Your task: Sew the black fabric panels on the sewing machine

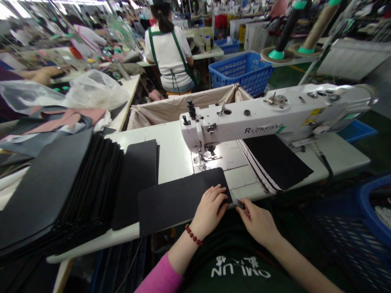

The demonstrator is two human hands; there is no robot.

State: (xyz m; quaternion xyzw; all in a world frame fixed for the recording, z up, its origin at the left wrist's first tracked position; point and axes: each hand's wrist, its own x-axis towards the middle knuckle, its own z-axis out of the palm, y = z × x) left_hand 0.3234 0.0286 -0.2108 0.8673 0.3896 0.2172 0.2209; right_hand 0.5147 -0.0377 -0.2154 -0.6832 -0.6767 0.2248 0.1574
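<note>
A flat black panel (180,195) with rounded corners lies at the table's front edge, before the needle of the sewing machine (232,122). My left hand (212,205) grips its right end, fingers on top and thumb at the near edge. Just to the right, my right hand (259,221) is closed around small thread snips (240,202), whose metal blades point at the panel's corner. The palm hides most of the snips' handle. Under the machine arm, a stack of black panels with pale edges (275,160) rests on the table.
Tall stacks of black panels (49,187) and a lower pile (136,179) stand at left. Behind the table is a cloth-lined bin (152,114), then a blue basket (241,73) and a seated person (171,53). Another blue basket (360,215) stands at right; thread cones (287,32) rise above.
</note>
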